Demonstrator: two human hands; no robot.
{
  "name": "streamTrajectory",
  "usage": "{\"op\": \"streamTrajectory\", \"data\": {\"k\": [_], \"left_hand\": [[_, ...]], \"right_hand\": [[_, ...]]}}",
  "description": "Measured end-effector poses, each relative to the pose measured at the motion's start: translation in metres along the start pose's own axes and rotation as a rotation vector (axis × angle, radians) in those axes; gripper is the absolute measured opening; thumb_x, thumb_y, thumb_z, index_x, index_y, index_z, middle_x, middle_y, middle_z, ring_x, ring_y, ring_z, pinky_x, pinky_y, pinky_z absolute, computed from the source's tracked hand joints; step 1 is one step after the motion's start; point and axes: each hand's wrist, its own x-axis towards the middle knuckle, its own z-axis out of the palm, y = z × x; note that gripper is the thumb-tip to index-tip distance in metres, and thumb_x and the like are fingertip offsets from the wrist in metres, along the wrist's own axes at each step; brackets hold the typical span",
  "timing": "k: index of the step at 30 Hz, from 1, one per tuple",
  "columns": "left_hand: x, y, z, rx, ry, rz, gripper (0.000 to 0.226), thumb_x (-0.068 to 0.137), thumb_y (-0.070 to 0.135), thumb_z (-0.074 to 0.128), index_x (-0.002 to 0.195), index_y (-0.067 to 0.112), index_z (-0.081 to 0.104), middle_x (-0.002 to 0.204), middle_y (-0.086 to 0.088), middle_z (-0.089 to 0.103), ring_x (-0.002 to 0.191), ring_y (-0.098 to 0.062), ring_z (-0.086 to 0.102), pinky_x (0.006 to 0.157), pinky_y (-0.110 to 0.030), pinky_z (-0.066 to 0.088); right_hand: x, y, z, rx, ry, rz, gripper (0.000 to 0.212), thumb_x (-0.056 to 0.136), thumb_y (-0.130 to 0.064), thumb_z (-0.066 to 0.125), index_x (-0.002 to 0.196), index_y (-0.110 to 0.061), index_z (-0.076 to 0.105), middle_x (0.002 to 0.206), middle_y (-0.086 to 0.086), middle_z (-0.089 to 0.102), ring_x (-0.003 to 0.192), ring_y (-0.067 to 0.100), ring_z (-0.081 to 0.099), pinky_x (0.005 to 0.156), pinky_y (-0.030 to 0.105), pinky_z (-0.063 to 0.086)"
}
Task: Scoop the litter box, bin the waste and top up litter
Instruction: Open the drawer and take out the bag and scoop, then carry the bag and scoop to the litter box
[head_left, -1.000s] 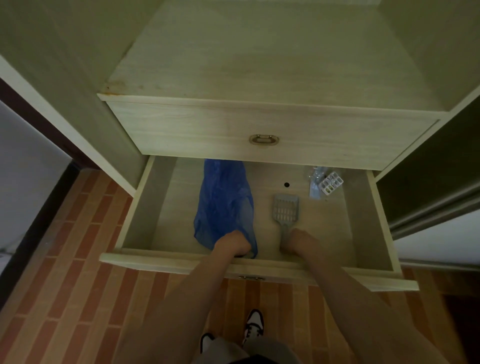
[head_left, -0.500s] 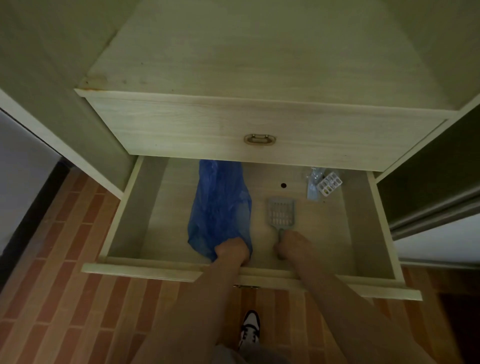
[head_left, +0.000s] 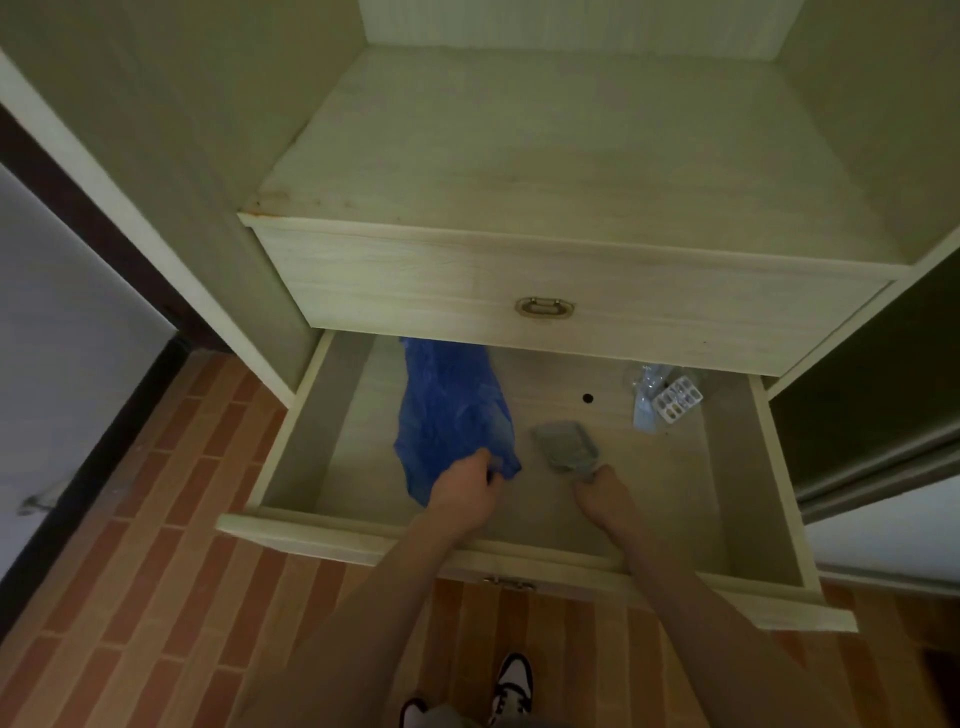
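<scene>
A crumpled blue plastic bag (head_left: 451, 410) lies in the open lower drawer (head_left: 363, 543), its far end hidden under the drawer above. My left hand (head_left: 466, 488) grips the bag's near end. To its right is a grey slotted litter scoop (head_left: 565, 446), tilted with its head lifted off the drawer floor. My right hand (head_left: 602, 493) holds the scoop by its handle, which the fingers hide. No litter box or bin is in view.
A shut upper drawer with a metal pull (head_left: 544, 307) overhangs the open one. A blister pack (head_left: 677, 399) and clear wrapping (head_left: 645, 395) lie at the drawer's back right. Red brick-pattern floor (head_left: 156, 571) and my shoes (head_left: 511, 686) are below.
The scoop's head has tipped up and turned left in my right hand. The bag's near end has bunched under my left hand. The view has pulled back and shifted.
</scene>
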Motion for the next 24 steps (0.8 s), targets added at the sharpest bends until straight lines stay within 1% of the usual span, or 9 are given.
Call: {"op": "streamTrajectory", "data": {"k": [3, 5, 8, 10, 12, 16, 19, 21, 24], "left_hand": [[-0.016, -0.003, -0.025, -0.111, 0.196, 0.031, 0.019, 0.108, 0.029, 0.049, 0.092, 0.018, 0.053, 0.086, 0.001, 0.064, 0.074, -0.014, 0.062, 0.068, -0.034, 0.051], [-0.027, -0.009, -0.041, -0.177, 0.329, 0.071, 0.019, 0.108, 0.029, 0.050, 0.091, 0.020, 0.055, 0.082, 0.005, 0.062, 0.072, -0.009, 0.063, 0.067, -0.031, 0.054], [-0.043, -0.019, -0.067, -0.221, 0.488, 0.108, 0.021, 0.109, 0.029, 0.049, 0.090, 0.021, 0.055, 0.077, 0.008, 0.059, 0.067, -0.003, 0.060, 0.061, -0.013, 0.044], [-0.053, -0.026, -0.085, -0.233, 0.572, 0.144, 0.022, 0.110, 0.029, 0.048, 0.091, 0.021, 0.056, 0.073, 0.010, 0.058, 0.063, -0.001, 0.058, 0.057, -0.012, 0.041], [-0.063, -0.033, -0.103, -0.251, 0.643, 0.175, 0.021, 0.110, 0.030, 0.047, 0.093, 0.021, 0.056, 0.069, 0.010, 0.057, 0.059, -0.002, 0.057, 0.055, -0.023, 0.042], [-0.091, -0.049, -0.140, -0.287, 0.763, 0.186, 0.016, 0.108, 0.029, 0.050, 0.097, 0.020, 0.057, 0.062, 0.011, 0.053, 0.053, -0.005, 0.054, 0.051, -0.024, 0.033], [-0.111, -0.063, -0.168, -0.373, 0.852, 0.171, 0.015, 0.107, 0.028, 0.055, 0.093, 0.023, 0.057, 0.061, 0.008, 0.053, 0.054, -0.010, 0.055, 0.052, -0.031, 0.038], [-0.125, -0.072, -0.188, -0.460, 0.915, 0.150, 0.016, 0.106, 0.028, 0.058, 0.090, 0.023, 0.058, 0.065, 0.007, 0.057, 0.059, -0.011, 0.057, 0.057, -0.035, 0.044], [-0.152, -0.094, -0.221, -0.563, 1.020, 0.107, 0.021, 0.105, 0.025, 0.059, 0.083, 0.022, 0.058, 0.068, 0.008, 0.057, 0.062, -0.009, 0.055, 0.059, -0.027, 0.043]], "right_hand": [[-0.006, -0.005, -0.003, 0.051, 0.040, -0.057, 0.042, 0.104, -0.040, 0.048, 0.126, -0.004, 0.049, 0.115, 0.016, 0.062, 0.096, 0.029, 0.060, 0.075, 0.034, 0.044], [-0.011, -0.011, -0.003, 0.060, 0.080, -0.100, 0.043, 0.104, -0.047, 0.045, 0.110, -0.006, 0.055, 0.101, 0.013, 0.064, 0.084, 0.025, 0.060, 0.068, 0.034, 0.043], [-0.028, -0.021, -0.003, 0.098, 0.141, -0.175, 0.043, 0.104, -0.047, 0.046, 0.081, -0.011, 0.054, 0.073, 0.005, 0.057, 0.064, 0.019, 0.053, 0.056, 0.032, 0.037], [-0.043, -0.029, -0.001, 0.101, 0.160, -0.230, 0.044, 0.105, -0.044, 0.045, 0.073, -0.014, 0.048, 0.067, 0.003, 0.052, 0.062, 0.020, 0.050, 0.056, 0.033, 0.036], [-0.060, -0.041, 0.002, 0.100, 0.158, -0.262, 0.044, 0.106, -0.044, 0.042, 0.076, -0.012, 0.051, 0.070, 0.005, 0.054, 0.064, 0.022, 0.053, 0.058, 0.034, 0.039], [-0.100, -0.074, 0.008, 0.064, 0.184, -0.346, 0.044, 0.106, -0.046, 0.039, 0.087, -0.011, 0.058, 0.075, 0.007, 0.061, 0.065, 0.020, 0.058, 0.055, 0.031, 0.040], [-0.128, -0.104, 0.013, 0.062, 0.191, -0.419, 0.041, 0.106, -0.046, 0.039, 0.086, -0.014, 0.055, 0.072, 0.004, 0.058, 0.061, 0.016, 0.054, 0.053, 0.028, 0.037], [-0.146, -0.125, 0.018, 0.054, 0.197, -0.467, 0.039, 0.106, -0.046, 0.039, 0.089, -0.016, 0.055, 0.073, 0.002, 0.058, 0.061, 0.014, 0.054, 0.052, 0.027, 0.037], [-0.175, -0.165, 0.030, 0.055, 0.180, -0.562, 0.031, 0.106, -0.044, 0.042, 0.097, -0.018, 0.058, 0.081, 0.001, 0.061, 0.069, 0.011, 0.057, 0.054, 0.023, 0.038]]}}
